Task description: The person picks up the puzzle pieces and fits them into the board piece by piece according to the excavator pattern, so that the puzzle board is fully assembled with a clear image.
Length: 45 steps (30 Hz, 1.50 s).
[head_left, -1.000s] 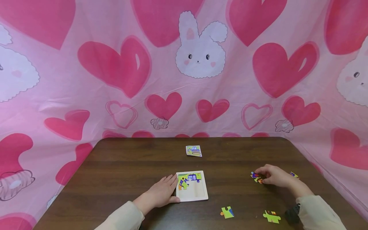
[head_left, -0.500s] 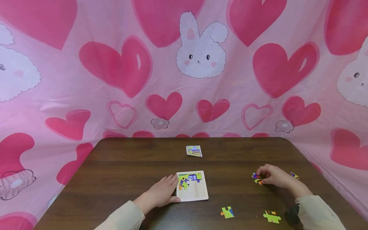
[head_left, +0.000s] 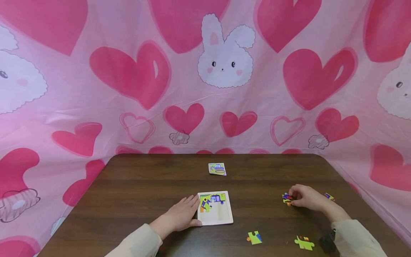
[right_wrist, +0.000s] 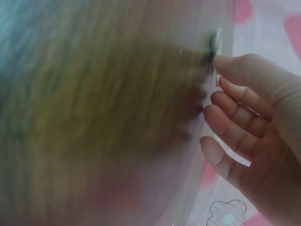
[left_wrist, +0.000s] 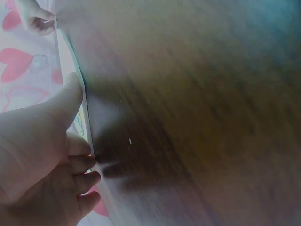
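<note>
A square wooden puzzle tray point(head_left: 221, 215) lies in the middle of the table, with joined pieces of a blue-and-green vehicle picture point(head_left: 212, 200) along its top and left. My left hand point(head_left: 181, 215) rests against the tray's left side, fingers straight and thumb at the near corner. Off to the right, my right hand point(head_left: 306, 198) pinches a colourful puzzle piece point(head_left: 287, 202) between thumb and index finger, low at the table. That piece's edge point(right_wrist: 219, 42) shows thin in the right wrist view; the fingers partly hide it in the head view.
Two loose green puzzle pieces, one with a blue corner point(head_left: 255, 237) and one longer point(head_left: 304, 243), lie nearer the front. Another piece point(head_left: 329, 196) sits beyond the right wrist. A small picture card point(head_left: 217, 169) lies behind the tray. A pink heart-print cloth point(head_left: 179, 92) hangs around the table point(head_left: 144, 185).
The puzzle piece under my right fingers has turned a little, and the fingers have shifted slightly with it. My left hand and the tray keep their place.
</note>
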Motion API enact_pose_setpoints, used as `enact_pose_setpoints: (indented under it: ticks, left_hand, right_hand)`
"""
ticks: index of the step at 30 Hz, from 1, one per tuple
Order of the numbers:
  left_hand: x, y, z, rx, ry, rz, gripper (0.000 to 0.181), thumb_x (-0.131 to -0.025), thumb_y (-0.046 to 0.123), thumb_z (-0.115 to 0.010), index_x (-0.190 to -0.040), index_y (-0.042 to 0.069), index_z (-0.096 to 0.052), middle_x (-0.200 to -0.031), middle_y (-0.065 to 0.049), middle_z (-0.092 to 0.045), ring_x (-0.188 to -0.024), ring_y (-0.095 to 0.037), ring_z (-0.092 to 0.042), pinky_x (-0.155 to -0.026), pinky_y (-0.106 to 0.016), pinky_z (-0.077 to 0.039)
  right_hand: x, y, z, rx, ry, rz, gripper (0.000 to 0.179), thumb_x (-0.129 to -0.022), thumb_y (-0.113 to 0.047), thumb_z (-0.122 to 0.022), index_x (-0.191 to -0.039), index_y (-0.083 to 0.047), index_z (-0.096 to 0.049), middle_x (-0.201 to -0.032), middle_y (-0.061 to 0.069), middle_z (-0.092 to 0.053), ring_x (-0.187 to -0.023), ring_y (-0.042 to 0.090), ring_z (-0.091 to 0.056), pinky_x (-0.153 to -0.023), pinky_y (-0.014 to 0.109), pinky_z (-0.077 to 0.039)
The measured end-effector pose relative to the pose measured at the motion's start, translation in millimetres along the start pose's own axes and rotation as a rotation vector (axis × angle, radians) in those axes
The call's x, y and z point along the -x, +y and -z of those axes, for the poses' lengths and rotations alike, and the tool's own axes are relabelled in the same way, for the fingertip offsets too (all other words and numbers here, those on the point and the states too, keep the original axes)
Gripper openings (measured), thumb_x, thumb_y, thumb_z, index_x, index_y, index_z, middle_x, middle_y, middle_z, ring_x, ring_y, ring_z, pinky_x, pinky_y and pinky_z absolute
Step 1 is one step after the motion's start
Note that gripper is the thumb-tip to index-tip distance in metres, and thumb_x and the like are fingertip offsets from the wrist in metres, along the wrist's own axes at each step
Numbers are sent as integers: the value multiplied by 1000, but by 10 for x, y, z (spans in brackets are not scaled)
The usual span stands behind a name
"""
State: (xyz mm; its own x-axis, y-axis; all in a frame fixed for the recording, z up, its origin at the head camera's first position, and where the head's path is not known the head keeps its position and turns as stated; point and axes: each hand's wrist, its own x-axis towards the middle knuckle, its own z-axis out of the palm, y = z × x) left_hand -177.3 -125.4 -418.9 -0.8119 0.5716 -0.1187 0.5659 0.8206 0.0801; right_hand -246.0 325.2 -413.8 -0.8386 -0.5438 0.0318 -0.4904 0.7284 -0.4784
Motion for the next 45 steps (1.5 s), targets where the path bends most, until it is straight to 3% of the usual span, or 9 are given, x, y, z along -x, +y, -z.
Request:
enact_pose_setpoints:
  ticks: [8,22,34,45]
  left_hand:
    - [1,6,4,-10,2,1,74,-85,51,-57,-134,-3,-44,-141,-17,-38,-129,-31,-34,-102,-41,-30]
    - [-1,9,1,-1,-16,20,74,-85,51,-57,-134,-2,-43,-141,-16,-37,-129,-30,-34,-103,-41,-29]
    - [7,19,10,3,-11,18,73,-85,50,-57,-134,-3,-43,-141,-16,-37,-129,-30,-34,-102,-41,-30]
    - [4,11,0,-3,-11,17,74,-85,51,-57,-134,-2,-43,-141,-16,-37,-129,-30,-34,-103,-41,-30]
  right_hand:
    - [-108,-102,-3,-10,18,-4,21,-76,-14,-75,-86,-7,-58,-79,-4,-55,-69,7,-49,-61,27,-46]
    - [-487,-586,-97,4,54,91,21,-74,-11,-75,-87,-9,-59,-79,-6,-54,-69,8,-51,-61,25,-47]
    - [-839,-1165,-326,45,60,144,23,-73,-15,-77,-88,-10,-60,-79,-6,-53,-70,12,-51,-62,25,-47]
    - [-1030,-1575,-638,61,-25,183,20,-75,-16,-76,-88,-13,-62,-77,-4,-52,-68,14,-48,-57,23,-43]
